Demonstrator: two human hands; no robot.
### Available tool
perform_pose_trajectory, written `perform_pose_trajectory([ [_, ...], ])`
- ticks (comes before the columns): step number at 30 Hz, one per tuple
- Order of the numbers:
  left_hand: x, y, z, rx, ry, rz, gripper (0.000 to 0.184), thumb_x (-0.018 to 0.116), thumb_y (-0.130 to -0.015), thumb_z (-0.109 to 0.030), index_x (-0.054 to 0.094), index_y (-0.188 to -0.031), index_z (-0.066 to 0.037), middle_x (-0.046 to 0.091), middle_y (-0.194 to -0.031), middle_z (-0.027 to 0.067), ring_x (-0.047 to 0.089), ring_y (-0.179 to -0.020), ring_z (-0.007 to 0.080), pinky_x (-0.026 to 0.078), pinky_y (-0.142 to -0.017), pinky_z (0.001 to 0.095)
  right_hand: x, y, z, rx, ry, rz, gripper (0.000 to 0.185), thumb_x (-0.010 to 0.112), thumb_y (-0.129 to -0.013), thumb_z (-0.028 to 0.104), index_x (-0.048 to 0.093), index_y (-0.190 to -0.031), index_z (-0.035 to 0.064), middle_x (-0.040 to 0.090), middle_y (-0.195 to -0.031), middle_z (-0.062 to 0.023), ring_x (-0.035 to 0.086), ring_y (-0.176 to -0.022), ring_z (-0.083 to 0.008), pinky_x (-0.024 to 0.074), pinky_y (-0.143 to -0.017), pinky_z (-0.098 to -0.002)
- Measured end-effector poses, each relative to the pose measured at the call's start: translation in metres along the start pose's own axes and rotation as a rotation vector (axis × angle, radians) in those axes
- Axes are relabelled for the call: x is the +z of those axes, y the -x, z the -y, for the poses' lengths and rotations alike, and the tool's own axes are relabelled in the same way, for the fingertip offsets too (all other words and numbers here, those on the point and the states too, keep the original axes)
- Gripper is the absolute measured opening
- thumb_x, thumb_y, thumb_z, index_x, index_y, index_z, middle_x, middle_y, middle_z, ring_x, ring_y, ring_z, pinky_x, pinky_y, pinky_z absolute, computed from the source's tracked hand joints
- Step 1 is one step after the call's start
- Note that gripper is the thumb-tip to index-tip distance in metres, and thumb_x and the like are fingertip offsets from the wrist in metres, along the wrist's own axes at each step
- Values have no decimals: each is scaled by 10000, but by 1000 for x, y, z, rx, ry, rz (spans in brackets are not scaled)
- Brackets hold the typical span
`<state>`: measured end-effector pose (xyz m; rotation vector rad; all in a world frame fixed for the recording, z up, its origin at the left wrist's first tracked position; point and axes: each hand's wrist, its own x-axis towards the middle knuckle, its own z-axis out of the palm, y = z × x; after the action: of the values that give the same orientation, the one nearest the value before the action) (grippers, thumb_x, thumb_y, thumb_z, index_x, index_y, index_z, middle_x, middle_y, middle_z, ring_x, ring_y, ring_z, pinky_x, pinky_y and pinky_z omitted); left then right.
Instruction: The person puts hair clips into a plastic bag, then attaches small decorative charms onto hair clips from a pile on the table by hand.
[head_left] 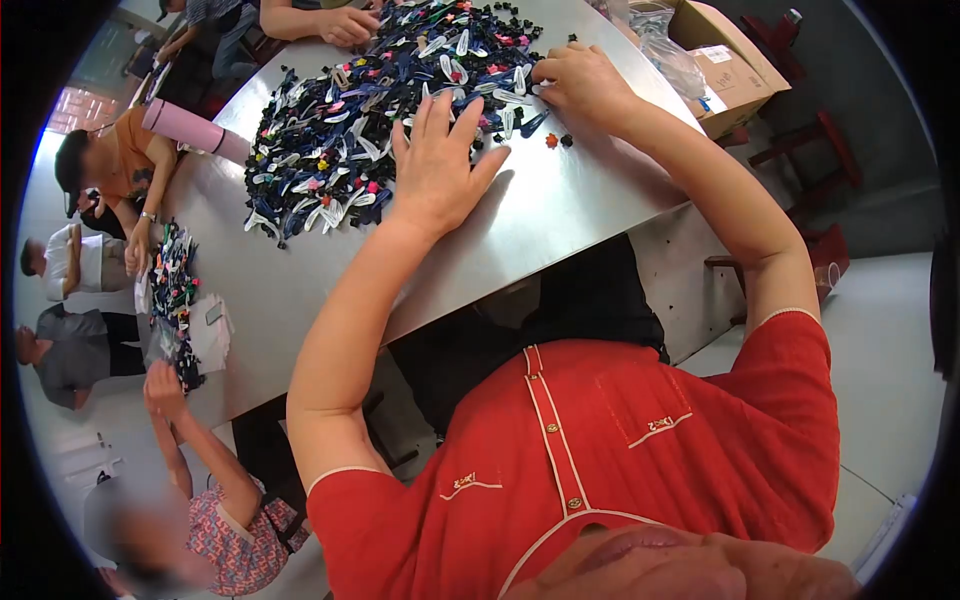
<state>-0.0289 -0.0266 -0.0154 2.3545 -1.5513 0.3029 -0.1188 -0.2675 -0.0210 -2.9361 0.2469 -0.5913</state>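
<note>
A wide pile of small hair clips, black, navy and white with a few red, pink and yellow ones, covers much of the metal table. My left hand lies at the pile's near edge, palm down, its fingers spread over the clips. At the pile's right edge, my right hand has its fingers bent down by some white clips; whether it grips one cannot be made out. A red flower-shaped clip and a black one lie just below it on bare metal.
A pink tumbler lies at the pile's left. Another person's hand is at the far edge. Co-workers sit left around a smaller pile with a phone. A cardboard box and red stools stand at right.
</note>
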Motion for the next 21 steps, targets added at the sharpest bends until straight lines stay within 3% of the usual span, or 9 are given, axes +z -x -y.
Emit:
perform_pose_trajectory([
  [4,21,-37,-13,86,11,-106,612,583,-932,-472,492,-1422,-117,384,-1504,174,321,-1427,344,192,-1158,601,-6,9,2,34,-77,26,228,642,-811,195,733,-1020,189,686,-1016,-51,586,-1076,-265,414,-957,-431],
  [5,27,-41,-17,86,0,-87,589,574,-942,-456,499,-1414,-112,396,-1496,178,328,-1426,333,213,-1155,596,-11,14,6,1,-74,-15,209,676,-788,131,714,-994,120,698,-958,-47,601,-1009,-276,425,-937,-408],
  [12,18,-41,-22,128,-27,44,399,671,-865,-315,625,-1202,-106,523,-1322,160,427,-1337,346,283,-1099,594,-7,22,-7,-58,70,-60,192,660,-805,116,701,-991,131,683,-926,-56,601,-1000,-278,433,-935,-415],
  [14,14,-36,-19,147,22,-40,446,696,-847,-331,619,-1216,-92,519,-1328,171,426,-1334,358,281,-1100,590,-10,21,-13,-143,27,-138,187,661,-796,88,700,-974,131,680,-911,-62,610,-974,-274,451,-907,-401],
  [15,8,-33,-18,150,23,-39,446,696,-847,-331,619,-1216,-92,519,-1328,171,426,-1334,358,281,-1100,590,-9,19,-28,-172,-56,-319,205,666,-782,56,701,-973,123,673,-880,-74,627,-915,-278,480,-858,-396],
  [18,-9,-20,-9,127,75,-75,494,714,-837,-352,610,-1228,-69,515,-1328,185,423,-1336,361,283,-1108,563,-35,17,-80,89,-61,-496,167,687,-849,118,711,-1010,81,705,-957,-143,690,-875,-322,550,-778,-379],
  [19,-13,-13,-2,108,60,-69,502,715,-837,-351,606,-1234,-63,520,-1321,187,434,-1323,362,292,-1104,548,-46,19,-97,209,-126,-483,151,651,-869,154,718,-995,105,705,-935,-119,669,-929,-329,532,-828,-399],
  [20,-16,-9,4,87,42,-64,510,715,-838,-349,602,-1239,-56,525,-1313,188,445,-1309,363,301,-1100,533,-56,19,-114,358,-92,-371,258,590,-922,201,701,-1079,29,679,-1128,-208,654,-1053,-348,508,-913,-394],
  [21,-17,-5,10,72,78,-32,512,720,-830,-337,600,-1243,-61,529,-1306,184,475,-1272,354,323,-1083,513,-61,31,-124,20,-638,-604,196,630,-885,189,724,-964,36,710,-977,-182,691,-904,-352,540,-808,-395],
])
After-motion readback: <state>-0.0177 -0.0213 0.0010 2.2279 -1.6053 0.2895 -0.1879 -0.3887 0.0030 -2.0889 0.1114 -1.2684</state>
